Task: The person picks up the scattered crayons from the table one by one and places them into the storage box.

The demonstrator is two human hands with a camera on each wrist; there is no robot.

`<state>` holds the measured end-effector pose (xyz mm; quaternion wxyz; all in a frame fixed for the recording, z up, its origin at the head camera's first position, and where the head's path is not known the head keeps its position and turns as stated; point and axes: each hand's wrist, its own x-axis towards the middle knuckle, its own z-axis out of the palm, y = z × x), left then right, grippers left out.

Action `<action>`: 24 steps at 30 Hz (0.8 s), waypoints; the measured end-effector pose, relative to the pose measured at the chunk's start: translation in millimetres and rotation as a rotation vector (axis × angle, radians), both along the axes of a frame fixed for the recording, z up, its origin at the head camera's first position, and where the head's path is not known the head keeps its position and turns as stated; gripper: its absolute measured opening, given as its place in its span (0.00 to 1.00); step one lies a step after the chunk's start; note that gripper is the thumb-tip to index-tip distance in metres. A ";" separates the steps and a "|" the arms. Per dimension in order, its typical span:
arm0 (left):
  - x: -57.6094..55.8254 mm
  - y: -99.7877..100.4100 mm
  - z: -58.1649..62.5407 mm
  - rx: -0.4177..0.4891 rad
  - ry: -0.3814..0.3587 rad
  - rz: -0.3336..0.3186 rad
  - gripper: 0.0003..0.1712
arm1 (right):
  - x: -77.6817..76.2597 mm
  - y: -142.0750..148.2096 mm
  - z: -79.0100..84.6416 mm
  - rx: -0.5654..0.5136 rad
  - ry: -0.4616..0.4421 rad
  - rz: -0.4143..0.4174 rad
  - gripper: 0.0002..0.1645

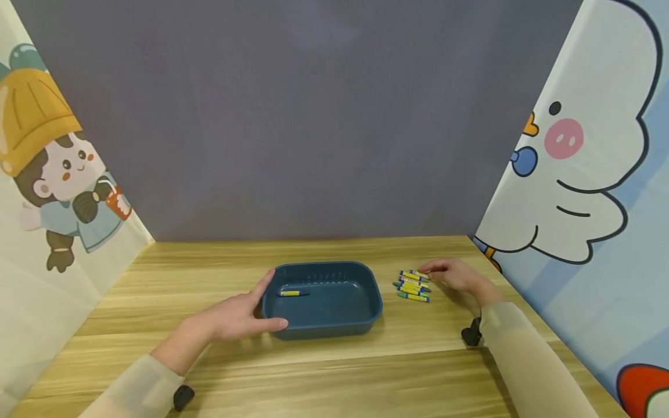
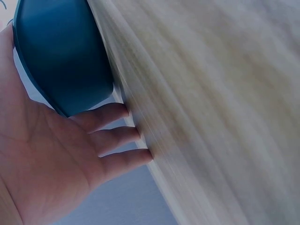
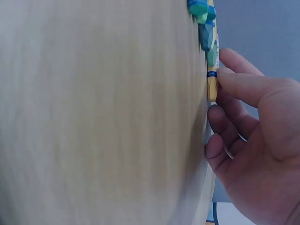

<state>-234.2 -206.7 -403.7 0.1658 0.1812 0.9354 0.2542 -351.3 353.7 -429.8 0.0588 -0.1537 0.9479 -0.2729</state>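
Note:
A dark blue plastic basket (image 1: 328, 335) sits on the table in the head view, with one crayon (image 1: 292, 294) lying inside it. My left hand (image 1: 237, 316) spreads around the basket's left end, thumb on the near rim. In the left wrist view its fingers (image 2: 123, 161) look fairly straight, their tips at the tabletop. Right of the basket lies a bunch of yellow-wrapped crayons (image 1: 413, 287). At the far side of this bunch, my right hand (image 1: 453, 274) pinches an orange-tipped crayon (image 3: 212, 88) between thumb and index finger; the other fingers are curled.
The wood-grain table (image 1: 334, 377) ends at a grey upright panel (image 1: 308, 128) behind. Side panels with cartoon prints, a child (image 1: 73, 174) on the left and a white bird (image 1: 580, 191) on the right, border the table.

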 end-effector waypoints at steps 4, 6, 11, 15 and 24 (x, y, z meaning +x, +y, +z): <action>0.0 -0.2 -0.1 0.003 0.004 -0.001 0.73 | 0.1 4.2 -0.1 0.021 0.015 -0.002 0.18; -0.2 -0.2 0.1 0.005 0.003 -0.002 0.73 | 0.3 5.4 -0.2 0.027 0.014 0.001 0.18; -0.3 0.5 0.2 0.009 0.001 -0.002 0.73 | 2.0 6.6 1.0 0.048 0.020 -0.002 0.19; 0.0 0.9 -0.1 0.011 0.000 -0.003 0.72 | 3.8 4.4 4.0 0.053 0.033 -0.031 0.20; -0.9 -0.3 -0.2 0.012 -0.005 -0.002 0.72 | 6.9 -30.8 26.5 -0.054 0.049 -0.006 0.23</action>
